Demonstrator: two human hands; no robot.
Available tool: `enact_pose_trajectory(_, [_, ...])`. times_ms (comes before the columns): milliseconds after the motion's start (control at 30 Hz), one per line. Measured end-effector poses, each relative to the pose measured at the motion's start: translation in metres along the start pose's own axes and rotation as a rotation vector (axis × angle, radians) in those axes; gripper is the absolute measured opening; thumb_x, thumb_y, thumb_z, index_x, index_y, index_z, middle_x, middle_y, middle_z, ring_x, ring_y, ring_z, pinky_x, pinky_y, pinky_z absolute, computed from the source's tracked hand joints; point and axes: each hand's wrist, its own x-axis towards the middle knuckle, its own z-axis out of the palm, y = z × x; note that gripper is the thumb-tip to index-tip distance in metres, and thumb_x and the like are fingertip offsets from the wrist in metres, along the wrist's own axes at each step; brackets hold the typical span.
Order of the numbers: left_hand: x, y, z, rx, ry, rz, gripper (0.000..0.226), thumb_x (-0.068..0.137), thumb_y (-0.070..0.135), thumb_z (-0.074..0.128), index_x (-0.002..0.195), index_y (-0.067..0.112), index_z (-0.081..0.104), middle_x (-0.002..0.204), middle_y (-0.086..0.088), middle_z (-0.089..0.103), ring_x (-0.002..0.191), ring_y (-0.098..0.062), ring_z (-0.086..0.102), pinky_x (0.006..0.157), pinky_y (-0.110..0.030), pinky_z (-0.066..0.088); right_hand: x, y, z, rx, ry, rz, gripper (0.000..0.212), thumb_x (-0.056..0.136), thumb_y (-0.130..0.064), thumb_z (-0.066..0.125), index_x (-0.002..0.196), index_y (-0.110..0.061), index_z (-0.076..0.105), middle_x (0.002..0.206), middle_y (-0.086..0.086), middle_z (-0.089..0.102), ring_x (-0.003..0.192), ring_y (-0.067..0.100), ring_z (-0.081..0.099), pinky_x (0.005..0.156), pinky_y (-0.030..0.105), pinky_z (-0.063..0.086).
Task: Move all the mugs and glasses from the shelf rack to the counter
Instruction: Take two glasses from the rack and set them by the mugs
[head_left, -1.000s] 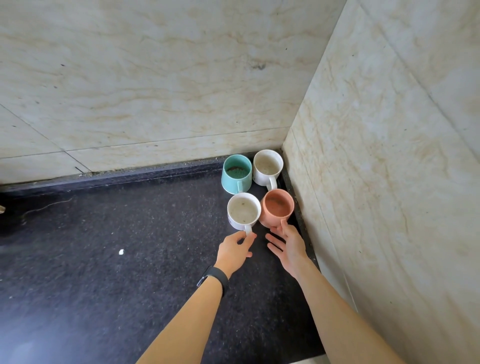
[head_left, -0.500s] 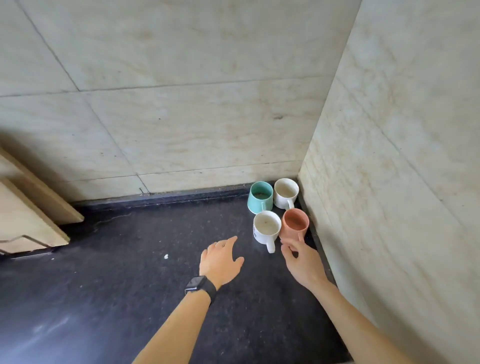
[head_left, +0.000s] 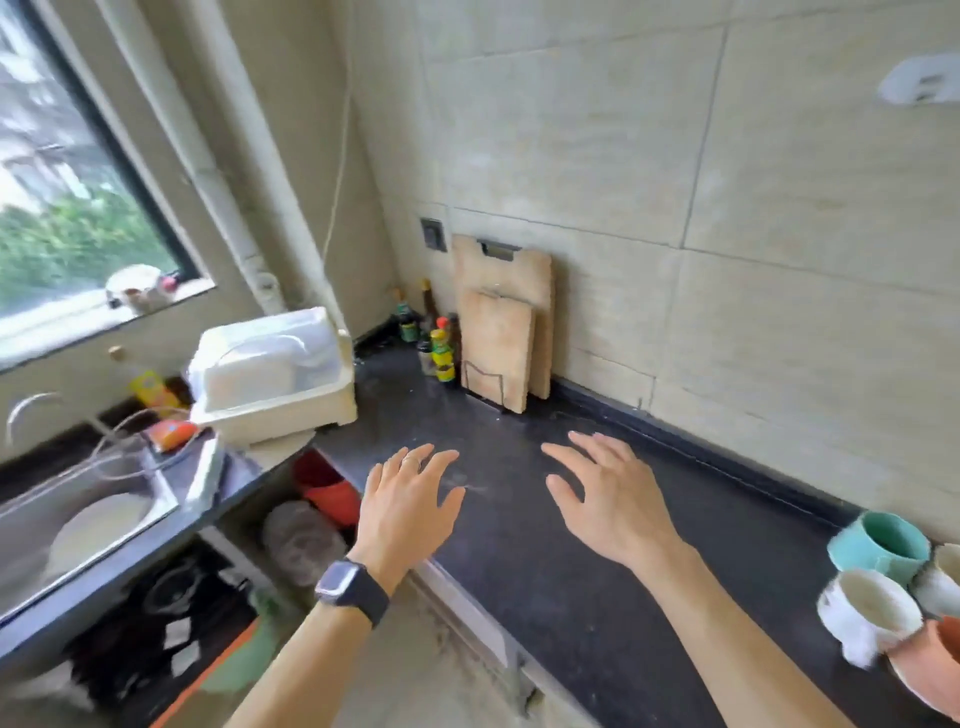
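Note:
Several mugs stand together on the black counter (head_left: 545, 571) at the far right: a teal mug (head_left: 880, 545), a white mug (head_left: 865, 610) in front of it, an orange mug (head_left: 930, 662) at the frame edge and another white mug (head_left: 943, 579) partly cut off. My left hand (head_left: 408, 501), with a dark watch on the wrist, hovers open over the counter's front edge. My right hand (head_left: 608, 493) hovers open above the counter middle, well left of the mugs. Neither hand holds anything. No shelf rack is clearly visible.
Two wooden cutting boards (head_left: 506, 327) lean on the tiled wall beside several sauce bottles (head_left: 439, 348). A white lidded dish drainer (head_left: 275, 374) sits left of them. A steel sink (head_left: 83, 514) holding a plate lies at far left, under a window.
The view has swung left, so the mugs now sit at the right edge. Both hands have left the mugs' handles, pulled away and spread open over the counter.

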Motion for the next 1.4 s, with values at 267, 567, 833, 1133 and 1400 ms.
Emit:
enact_pose_trajectory(267, [-0.158, -0.184, -0.119, 0.09, 0.218, -0.475, 0.05, 0.094, 0.052, 0.049, 0.143, 0.039, 0.045, 0.15, 0.004, 0.048, 0.14, -0.022, 0.039, 0.115, -0.042, 0.03, 0.025, -0.241, 0.033, 0.116, -0.056, -0.534, 0.044, 0.097, -0.047, 0.05, 0.14, -0.039, 0.056, 0.147, -0.006, 0.055, 0.139, 0.02, 0.042, 0.113, 0.039, 0.036])
enact_pose_trajectory(567, [-0.358, -0.36, -0.217, 0.257, 0.294, -0.856, 0.051, 0.094, 0.052, 0.049, 0.143, 0.041, 0.043, 0.151, 0.003, 0.046, 0.142, -0.02, 0.034, 0.114, -0.047, 0.03, -0.023, -0.525, 0.088, 0.233, -0.114, -0.941, 0.044, 0.097, -0.047, 0.049, 0.14, -0.039, 0.054, 0.145, -0.01, 0.056, 0.139, 0.016, 0.041, 0.114, 0.039, 0.034])
enact_pose_trajectory(833, [-0.491, -0.512, -0.286, 0.307, 0.342, -1.058, 0.052, 0.092, 0.055, 0.048, 0.142, 0.039, 0.045, 0.146, 0.001, 0.052, 0.136, -0.023, 0.043, 0.112, -0.046, 0.033, -0.091, -0.757, 0.144, 0.298, -0.155, -1.14, 0.044, 0.099, -0.049, 0.046, 0.14, -0.037, 0.054, 0.14, -0.012, 0.059, 0.138, 0.018, 0.042, 0.112, 0.04, 0.036])
enact_pose_trajectory(1133, [-0.561, -0.652, -0.347, 0.282, 0.404, -1.145, 0.051, 0.093, 0.054, 0.048, 0.141, 0.038, 0.045, 0.138, 0.001, 0.057, 0.129, -0.023, 0.049, 0.11, -0.046, 0.037, -0.111, -0.93, 0.177, 0.366, -0.147, -1.217, 0.042, 0.098, -0.05, 0.044, 0.137, -0.038, 0.054, 0.139, -0.016, 0.059, 0.138, 0.016, 0.041, 0.111, 0.041, 0.037])
enact_pose_trajectory(1400, [-0.562, -0.776, -0.365, 0.308, 0.459, -1.144, 0.049, 0.092, 0.051, 0.047, 0.14, 0.04, 0.046, 0.147, 0.004, 0.05, 0.136, -0.021, 0.044, 0.113, -0.045, 0.033, -0.078, -1.062, 0.223, 0.414, -0.097, -1.284, 0.045, 0.097, -0.048, 0.045, 0.139, -0.034, 0.054, 0.14, -0.013, 0.059, 0.136, 0.016, 0.042, 0.107, 0.039, 0.039])
